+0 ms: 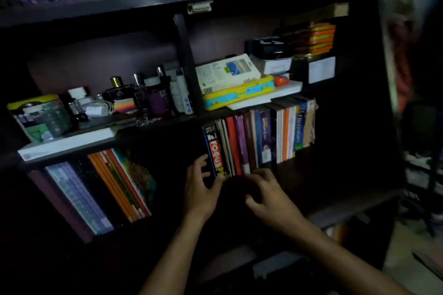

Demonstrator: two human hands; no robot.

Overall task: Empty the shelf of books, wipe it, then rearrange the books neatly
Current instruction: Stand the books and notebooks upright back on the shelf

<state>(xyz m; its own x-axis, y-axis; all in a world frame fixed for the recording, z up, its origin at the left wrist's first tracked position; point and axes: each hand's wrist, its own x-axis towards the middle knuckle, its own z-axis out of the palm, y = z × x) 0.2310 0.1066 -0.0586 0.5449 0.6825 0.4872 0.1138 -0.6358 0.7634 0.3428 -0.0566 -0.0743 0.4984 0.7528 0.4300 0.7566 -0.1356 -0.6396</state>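
Dim light falls on a dark wooden shelf (153,124) unit with flat boards and a matt back panel. My left hand (201,189) grips the lower end of a thick black book (214,151) with a glossy spine printed "No.1 FOCUS" in white, red and yellow; my thumb lies on the spine's front and my fingers curl round its left side. That book stands upright at the left end of a row of books (263,136) directly beyond both my hands, their thin spines red, purple, brown, blue, white and orange, packed close and upright. My right hand (266,195) hovers just right of my left one, in front of the bottoms of the red and purple spines, fingers loosely curled and holding nothing; whether the fingertips touch the books I cannot tell. Well to the left of my left hand, a second group of books (100,189) leans to the left, with lilac, black and orange spines. Above my hands, on the upper board, lie a yellow and blue plastic case (239,94) with a white carton (226,72) on top, and further left stand small glass bottles (143,93) and a round tin (40,117).
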